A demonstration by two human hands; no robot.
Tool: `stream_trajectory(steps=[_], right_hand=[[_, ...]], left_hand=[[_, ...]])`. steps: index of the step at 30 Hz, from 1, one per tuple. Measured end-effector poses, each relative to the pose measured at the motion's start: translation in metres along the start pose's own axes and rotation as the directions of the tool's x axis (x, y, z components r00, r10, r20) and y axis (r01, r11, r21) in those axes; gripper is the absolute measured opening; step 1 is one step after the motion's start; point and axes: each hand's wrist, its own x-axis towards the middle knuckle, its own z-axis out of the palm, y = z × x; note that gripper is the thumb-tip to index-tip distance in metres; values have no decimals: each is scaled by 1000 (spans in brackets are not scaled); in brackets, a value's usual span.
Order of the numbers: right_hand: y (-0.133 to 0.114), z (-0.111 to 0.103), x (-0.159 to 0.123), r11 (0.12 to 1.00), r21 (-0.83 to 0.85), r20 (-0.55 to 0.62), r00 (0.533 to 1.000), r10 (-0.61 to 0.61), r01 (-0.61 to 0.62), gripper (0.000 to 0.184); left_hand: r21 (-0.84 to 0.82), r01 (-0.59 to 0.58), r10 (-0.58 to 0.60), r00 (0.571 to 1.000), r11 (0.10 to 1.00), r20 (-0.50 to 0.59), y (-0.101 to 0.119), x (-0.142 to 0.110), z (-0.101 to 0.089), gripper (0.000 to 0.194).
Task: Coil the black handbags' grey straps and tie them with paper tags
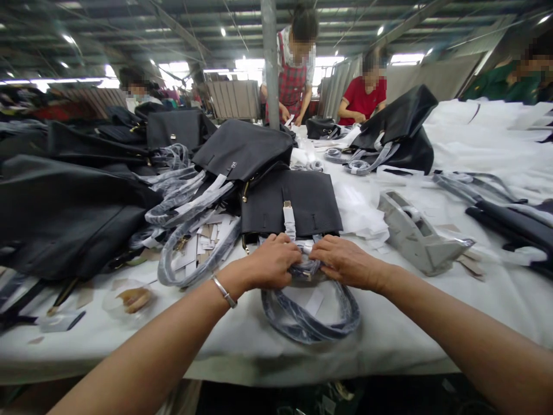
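Note:
A black handbag [298, 202] lies flat on the white table [242, 340] in front of me, with a paper-wrapped tab on its front. Its two handles [311, 323], wrapped in clear plastic film, loop toward me. My left hand [270, 262], with a silver bangle at the wrist, has its fingers curled on the handles where they meet the bag's lower edge. My right hand [345, 260] grips the same spot from the right, fingers closed on the wrapped handles. The two hands almost touch.
A pile of black bags [73, 213] with wrapped handles fills the left side. A grey tape dispenser [415, 233] sits to the right, with loose white paper [358, 210] beside it. Another bag [397, 129] stands farther back. Other people work at the far end, behind a metal post [270, 63].

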Motion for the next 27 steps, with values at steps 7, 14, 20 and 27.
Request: stream_trajectory(steps=[7,14,20,27], right_hand=[[8,10,-6,982,187,-143,990,12,15,32],[31,14,-28,853,491,-385,834,395,-177,20],[32,4,-16,973,229,-312,945,102,-29,43],[20,-16,15,995,59,-48,996,-81,83,35]], left_hand=[[88,159,-154,986,983,-70,33,21,24,24],[-49,67,-71,994,997,-83,24,14,35,12],[-357,-173,140,983,918,-117,-12,16,25,32],[-60,-249,246,968,967,-49,-38,21,18,24]])
